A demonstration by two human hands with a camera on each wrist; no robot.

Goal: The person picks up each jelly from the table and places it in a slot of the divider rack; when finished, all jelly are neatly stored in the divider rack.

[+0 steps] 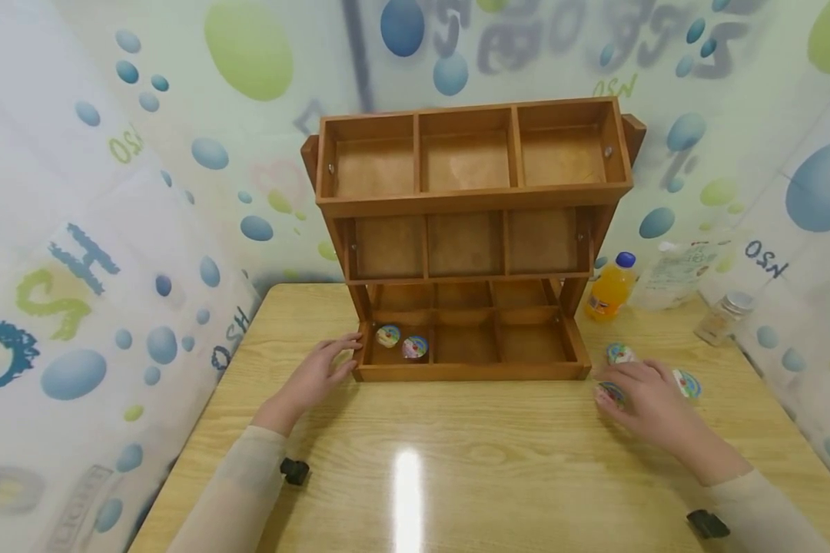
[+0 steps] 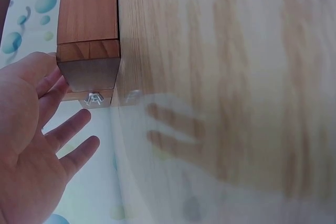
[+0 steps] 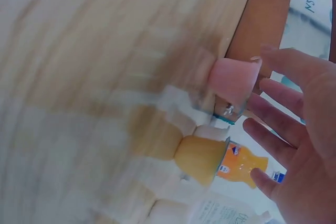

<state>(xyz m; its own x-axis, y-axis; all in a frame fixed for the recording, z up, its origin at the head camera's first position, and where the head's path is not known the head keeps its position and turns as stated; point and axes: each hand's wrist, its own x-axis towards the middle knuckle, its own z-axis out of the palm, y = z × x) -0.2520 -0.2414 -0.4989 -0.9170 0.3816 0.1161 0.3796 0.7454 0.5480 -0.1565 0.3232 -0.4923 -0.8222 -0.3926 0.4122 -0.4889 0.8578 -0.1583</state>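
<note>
My left hand [image 1: 313, 380] touches the left end of the wooden rack [image 1: 473, 374]; in the left wrist view that hand [image 2: 39, 119] has its fingers spread beside the wooden end piece [image 2: 88, 51]. At the right, my right hand [image 1: 653, 403] is over a pink jelly cup [image 1: 610, 395]. The right wrist view shows this cup [image 3: 234, 81] standing on the table, with the thumb and extended fingers of the hand [image 3: 302, 124] around its lid side. Two more cups [image 1: 620, 353] [image 1: 687, 383] lie near the hand. Two cups [image 1: 388, 336] [image 1: 415, 347] sit in the rack's bottom left compartment.
Behind the right hand stand an orange drink bottle [image 1: 610, 288], a pale packet [image 1: 678, 273] and a glass jar [image 1: 723, 318]. The rack's upper tiers [image 1: 473, 201] rise above its bottom tray. Patterned sheeting [image 1: 277, 161] encloses the table [image 1: 484, 461] behind and at both sides.
</note>
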